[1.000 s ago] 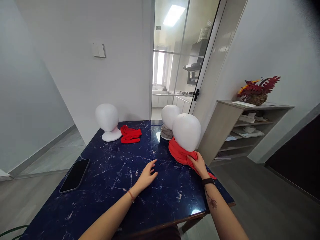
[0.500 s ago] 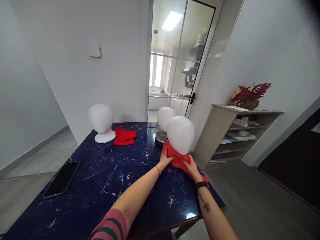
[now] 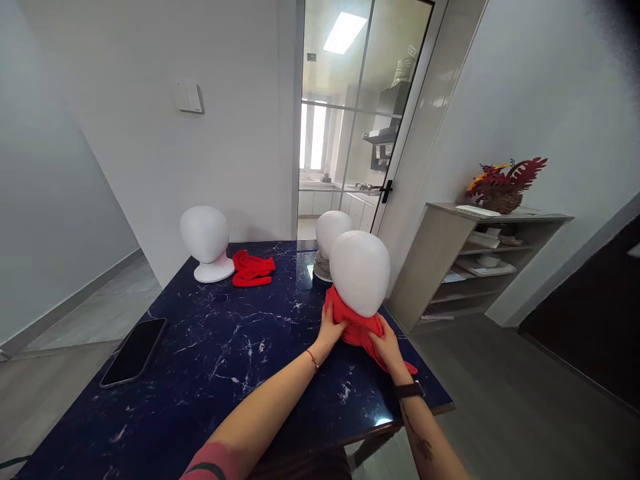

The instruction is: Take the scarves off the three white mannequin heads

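A white foam head (image 3: 360, 272) stands at the table's right side, its neck wrapped in a red cloth (image 3: 356, 333) that could be a scarf. My left hand (image 3: 330, 331) grips the cloth on the left of the neck, thumb laid over the front. On the other side, my right hand (image 3: 387, 345) pinches the same cloth below the head. One end of the cloth trails down to the right onto the table. Fingertips of both hands are partly hidden in the folds.
Behind stands a second white head (image 3: 333, 230) with grey cloth (image 3: 321, 267) about its neck. A third head (image 3: 205, 235) is at the far left beside a folded red cloth (image 3: 253, 269). A phone (image 3: 134, 352) lies on the dark blue marbled table (image 3: 215, 347). Right of it is a shelf (image 3: 440, 267).
The foam head leans slightly more toward me, and both hands have come a little lower and nearer with the red cloth. The camera view has shifted slightly.
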The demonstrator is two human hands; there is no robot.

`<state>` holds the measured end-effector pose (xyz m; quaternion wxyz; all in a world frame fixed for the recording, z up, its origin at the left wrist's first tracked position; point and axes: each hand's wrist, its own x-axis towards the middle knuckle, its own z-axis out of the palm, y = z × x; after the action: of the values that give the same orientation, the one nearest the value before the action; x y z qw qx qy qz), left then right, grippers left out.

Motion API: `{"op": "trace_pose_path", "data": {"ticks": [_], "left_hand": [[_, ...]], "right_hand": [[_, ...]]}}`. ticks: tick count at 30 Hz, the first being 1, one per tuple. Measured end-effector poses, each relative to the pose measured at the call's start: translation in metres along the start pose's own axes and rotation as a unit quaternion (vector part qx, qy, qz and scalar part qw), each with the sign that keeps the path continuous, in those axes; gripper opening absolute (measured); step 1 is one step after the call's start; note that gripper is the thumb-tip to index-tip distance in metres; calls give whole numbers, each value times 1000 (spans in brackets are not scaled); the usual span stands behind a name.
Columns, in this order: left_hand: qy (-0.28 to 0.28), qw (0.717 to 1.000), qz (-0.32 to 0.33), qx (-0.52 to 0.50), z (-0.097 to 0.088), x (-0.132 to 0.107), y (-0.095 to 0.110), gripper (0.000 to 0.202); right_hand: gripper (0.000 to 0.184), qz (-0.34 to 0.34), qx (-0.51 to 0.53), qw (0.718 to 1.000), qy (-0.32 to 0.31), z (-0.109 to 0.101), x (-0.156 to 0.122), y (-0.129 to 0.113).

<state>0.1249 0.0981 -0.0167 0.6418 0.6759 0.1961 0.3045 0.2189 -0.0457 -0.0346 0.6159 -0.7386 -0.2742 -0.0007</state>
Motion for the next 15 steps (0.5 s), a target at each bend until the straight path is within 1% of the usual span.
{"op": "trace_pose_path", "data": {"ticks": [3, 6, 9, 12, 15], "left_hand": [[6, 1000, 21, 0, -18, -19, 9, 80], [21, 999, 44, -3, -46, -38, 21, 79], [51, 997, 54, -4, -82, -57, 31, 78], [96, 995, 22, -7, -120, -75, 35, 77], [131, 991, -5, -6, -155, -89, 36, 78]], "right_hand": [[61, -3, 13, 1000, 2, 9, -25, -11], [59, -18, 15, 1000, 6, 29, -52, -30], [56, -28, 15, 999, 1, 58, -76, -52], [55, -33, 18, 999, -17, 91, -96, -73], [53, -33, 28, 998, -52, 121, -114, -89]]}}
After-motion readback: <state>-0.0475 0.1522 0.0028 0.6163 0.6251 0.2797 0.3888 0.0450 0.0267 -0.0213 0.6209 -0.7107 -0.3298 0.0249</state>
